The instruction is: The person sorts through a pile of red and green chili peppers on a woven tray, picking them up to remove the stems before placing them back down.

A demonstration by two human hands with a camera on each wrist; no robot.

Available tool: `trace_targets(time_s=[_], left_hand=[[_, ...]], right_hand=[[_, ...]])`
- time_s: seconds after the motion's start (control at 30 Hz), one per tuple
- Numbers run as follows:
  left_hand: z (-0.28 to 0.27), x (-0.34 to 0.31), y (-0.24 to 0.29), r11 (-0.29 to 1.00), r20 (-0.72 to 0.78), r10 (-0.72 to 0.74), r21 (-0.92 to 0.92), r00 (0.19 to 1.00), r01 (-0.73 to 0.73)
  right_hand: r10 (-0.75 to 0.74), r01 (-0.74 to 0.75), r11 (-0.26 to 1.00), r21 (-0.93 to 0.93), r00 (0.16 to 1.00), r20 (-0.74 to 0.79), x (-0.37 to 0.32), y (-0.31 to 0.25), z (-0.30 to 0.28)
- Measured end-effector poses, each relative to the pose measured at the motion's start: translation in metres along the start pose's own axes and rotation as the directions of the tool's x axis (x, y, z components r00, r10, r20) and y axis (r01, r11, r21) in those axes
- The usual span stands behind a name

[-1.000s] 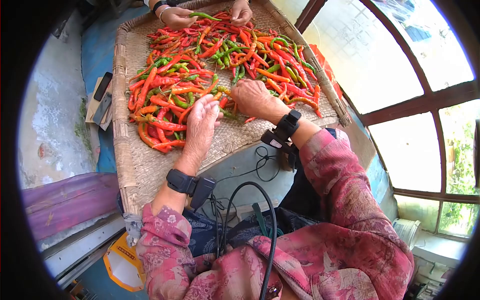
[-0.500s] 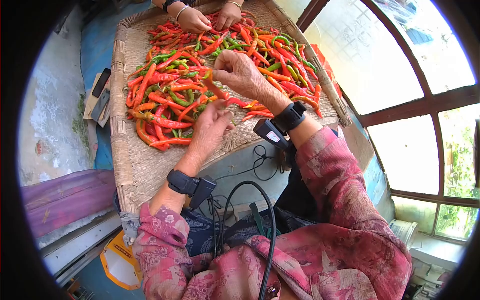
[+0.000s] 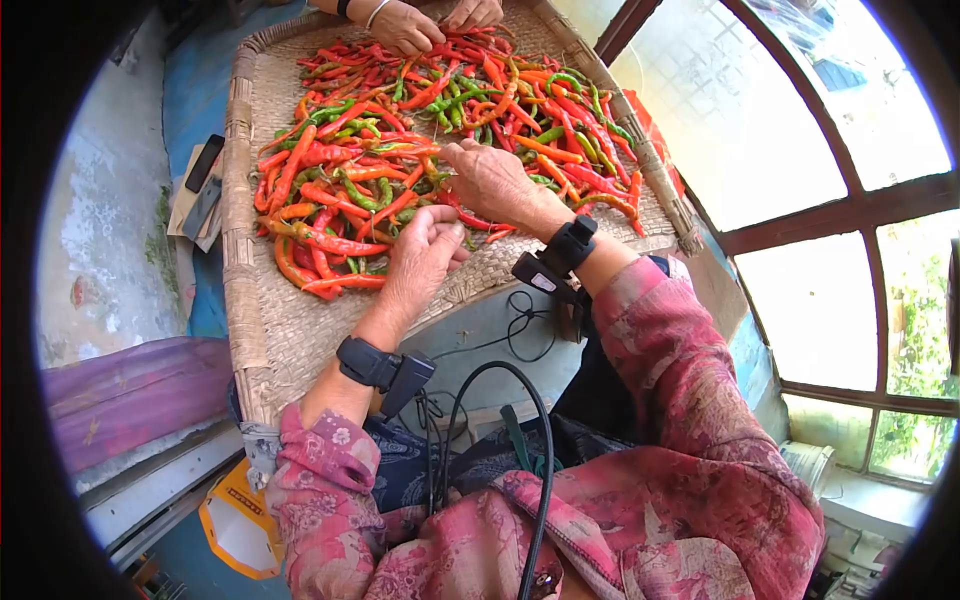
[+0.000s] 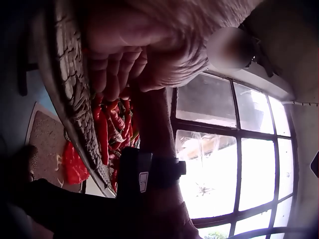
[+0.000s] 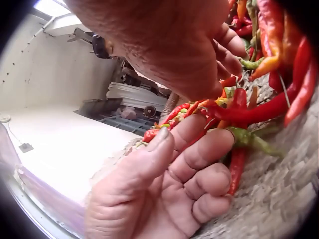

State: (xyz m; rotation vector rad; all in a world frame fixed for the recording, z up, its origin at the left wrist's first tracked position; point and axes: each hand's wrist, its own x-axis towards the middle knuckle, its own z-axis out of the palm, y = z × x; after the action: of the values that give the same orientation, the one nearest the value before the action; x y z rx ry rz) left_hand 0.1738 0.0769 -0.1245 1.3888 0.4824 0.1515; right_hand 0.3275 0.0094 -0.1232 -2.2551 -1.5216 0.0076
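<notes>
Red, orange and green chili peppers [image 3: 325, 165] lie heaped on a woven tray [image 3: 280, 350]. My left hand [image 3: 422, 265] is palm up at the near edge of the heap. In the right wrist view the left hand [image 5: 164, 191] shows loosely bent fingers and thumb, with no pepper between them. Behind its fingertips lies a long red pepper [image 5: 259, 114]. My right hand [image 3: 500, 185] reaches into the heap just beyond the left, back upward. Its fingertips are down among the peppers, and I cannot tell whether they grip one.
Another person's hands [image 3: 402, 28] work among the peppers at the tray's far end. The tray has a raised rim [image 3: 240, 190]. A phone [image 3: 205, 163] lies left of it, windows [image 3: 810, 310] stand on the right, and a black cable [image 3: 545, 470] loops before my body.
My right hand brought an orange-red pepper up near my left hand, then lowered to the heap; that pepper no longer shows between them. The left hand moved slightly right. The other person's hands shifted.
</notes>
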Motion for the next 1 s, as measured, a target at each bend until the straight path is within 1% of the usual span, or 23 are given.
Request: trace_targets(time_s=[0.03, 0.07, 0.13, 0.17, 0.23, 0.27, 0.33, 0.37, 0.4, 0.47, 0.5, 0.57, 0.6, 0.63, 0.67, 0.73, 0.8, 0.83, 0.87, 0.93, 1.0], left_hand=[[0.001, -0.001, 0.000, 0.999, 0.029, -0.015, 0.034, 0.999, 0.014], [0.002, -0.001, -0.001, 0.999, 0.030, -0.015, 0.036, 0.999, 0.014], [0.003, -0.002, -0.003, 0.992, 0.064, 0.017, 0.123, 0.998, -0.025], [0.003, -0.001, -0.006, 0.993, 0.059, 0.029, 0.112, 0.998, -0.036], [0.003, -0.001, -0.005, 0.993, 0.059, 0.030, 0.111, 0.998, -0.037], [0.003, -0.001, -0.004, 0.994, 0.060, 0.028, 0.107, 0.998, -0.035], [0.004, -0.002, -0.005, 0.993, 0.052, 0.033, 0.108, 0.998, -0.039], [0.005, 0.000, -0.007, 0.991, 0.069, 0.040, 0.124, 0.997, -0.048], [0.003, 0.000, -0.008, 0.988, 0.081, 0.046, 0.141, 0.996, -0.057], [0.003, 0.000, -0.007, 0.988, 0.069, 0.043, 0.147, 0.997, -0.053], [0.003, 0.000, -0.009, 0.987, 0.080, 0.051, 0.147, 0.995, -0.062], [0.003, 0.000, -0.011, 0.987, 0.093, 0.055, 0.144, 0.994, -0.068], [0.004, 0.000, -0.012, 0.988, 0.098, 0.065, 0.131, 0.993, -0.077], [0.004, 0.000, -0.012, 0.989, 0.103, 0.077, 0.119, 0.992, -0.089], [0.004, 0.001, -0.011, 0.989, 0.106, 0.078, 0.117, 0.991, -0.090], [0.004, 0.000, -0.010, 0.994, 0.110, 0.051, 0.091, 0.993, -0.061], [0.005, -0.003, -0.006, 0.992, 0.108, 0.055, 0.109, 0.993, -0.067], [0.005, -0.003, -0.005, 0.989, 0.105, 0.063, 0.128, 0.992, -0.076], [0.005, -0.002, -0.006, 0.989, 0.112, 0.065, 0.127, 0.992, -0.080], [0.004, 0.000, -0.008, 0.983, 0.106, 0.039, 0.174, 0.994, -0.057], [0.004, 0.000, -0.008, 0.983, 0.114, 0.045, 0.174, 0.992, -0.064]], right_hand=[[0.028, -0.027, 0.999, -0.036, 0.999, 0.027, 0.001, 0.000, 0.002], [0.029, -0.028, 0.999, -0.035, 0.999, 0.025, 0.003, 0.001, 0.004], [0.103, -0.099, 0.992, -0.073, 0.993, 0.060, 0.008, 0.002, 0.007], [0.102, -0.098, 0.993, -0.072, 0.993, 0.058, 0.010, 0.002, 0.009], [0.164, -0.155, 0.981, -0.119, 0.984, 0.069, 0.016, 0.002, 0.012], [0.161, -0.152, 0.982, -0.116, 0.984, 0.071, 0.019, 0.002, 0.013], [0.205, -0.179, 0.963, -0.202, 0.972, 0.113, 0.023, 0.003, 0.013], [0.219, -0.198, 0.959, -0.204, 0.972, 0.084, 0.026, 0.004, 0.013], [0.246, -0.239, 0.965, -0.107, 0.968, 0.054, 0.030, 0.006, 0.013], [0.263, -0.263, 0.965, -0.004, 0.965, 0.022, 0.033, 0.008, 0.012], [0.261, -0.261, 0.965, -0.004, 0.965, 0.025, 0.035, 0.005, 0.008], [0.143, -0.121, 0.973, 0.196, 0.984, -0.106, 0.038, 0.000, -0.001], [0.147, -0.124, 0.973, 0.195, 0.984, -0.103, 0.039, -0.005, -0.008], [0.090, -0.032, 0.935, 0.354, 0.985, -0.148, 0.039, -0.011, -0.017], [0.040, 0.067, 0.865, 0.497, 0.978, -0.203, 0.039, -0.018, -0.026], [0.036, 0.056, 0.879, 0.474, 0.982, -0.183, 0.031, -0.016, -0.036], [-0.029, 0.027, 0.971, 0.237, 1.000, 0.003, 0.018, -0.008, -0.045], [-0.077, 0.057, 0.980, 0.191, 0.992, 0.101, 0.010, 0.002, -0.038], [-0.096, 0.076, 0.991, 0.106, 0.976, 0.197, 0.001, 0.011, -0.029], [0.028, -0.050, 0.997, 0.055, 0.938, 0.347, -0.018, 0.001, -0.028], [0.070, -0.031, 0.994, -0.103, 0.916, 0.395, -0.027, -0.006, -0.019]])
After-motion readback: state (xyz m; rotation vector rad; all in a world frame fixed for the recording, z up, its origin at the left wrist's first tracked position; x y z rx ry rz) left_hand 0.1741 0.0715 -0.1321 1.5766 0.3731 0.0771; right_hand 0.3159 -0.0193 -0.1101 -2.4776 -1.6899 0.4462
